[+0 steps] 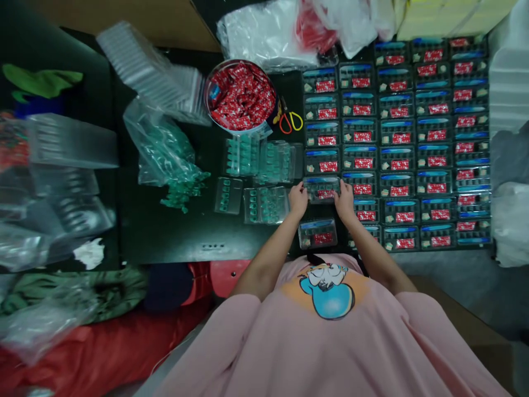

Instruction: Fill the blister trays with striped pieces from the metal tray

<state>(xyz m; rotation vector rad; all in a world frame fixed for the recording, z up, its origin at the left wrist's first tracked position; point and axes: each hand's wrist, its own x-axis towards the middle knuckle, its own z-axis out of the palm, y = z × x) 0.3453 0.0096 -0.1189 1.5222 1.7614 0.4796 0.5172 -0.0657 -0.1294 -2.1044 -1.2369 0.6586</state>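
Observation:
A see-through plastic case (321, 187) lies between my two hands at the front of the rows of cases. Inside it are a blue stick, a red packet and some green pieces. My left hand (298, 199) grips its left edge with bent fingers. On the opposite edge, my right hand (344, 199) is closed in the same way. Just below, nearer my body, sits another filled case (318, 234). To the left of my left hand are plastic trays with green pieces (266, 205).
Rows of filled cases (399, 135) cover the right of the dark table (165, 242). A round tub of red packets (242, 96) stands behind, beside scissors (290, 121). Further left are a bag of green pieces (159, 140) and stacked plastic trays (152, 71).

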